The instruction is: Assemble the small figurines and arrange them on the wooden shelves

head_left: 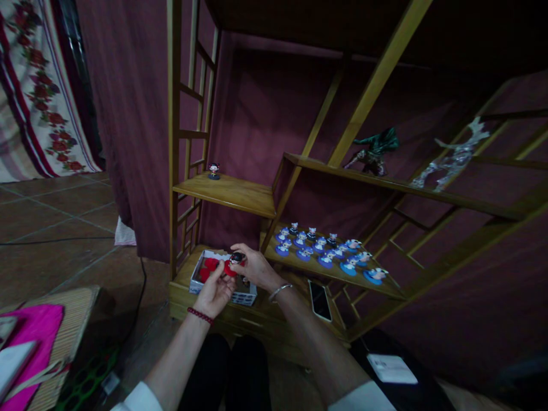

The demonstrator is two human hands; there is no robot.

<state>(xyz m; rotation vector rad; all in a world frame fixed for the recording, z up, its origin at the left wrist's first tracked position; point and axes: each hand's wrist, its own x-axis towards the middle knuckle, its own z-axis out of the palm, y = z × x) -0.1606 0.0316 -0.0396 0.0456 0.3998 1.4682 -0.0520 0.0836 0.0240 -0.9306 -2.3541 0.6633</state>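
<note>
Both hands are pinching a small figurine (236, 260) with a black head and red base: left hand (215, 289) underneath, right hand (253, 265) gripping its top, over a white box (240, 296).

Bare upper shelf (231, 191) (lone figurine (213, 170) aside)

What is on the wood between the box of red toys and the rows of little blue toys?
In the head view, only the person's right hand sits between the box and the blue figurines; the wood there looks bare.
</note>
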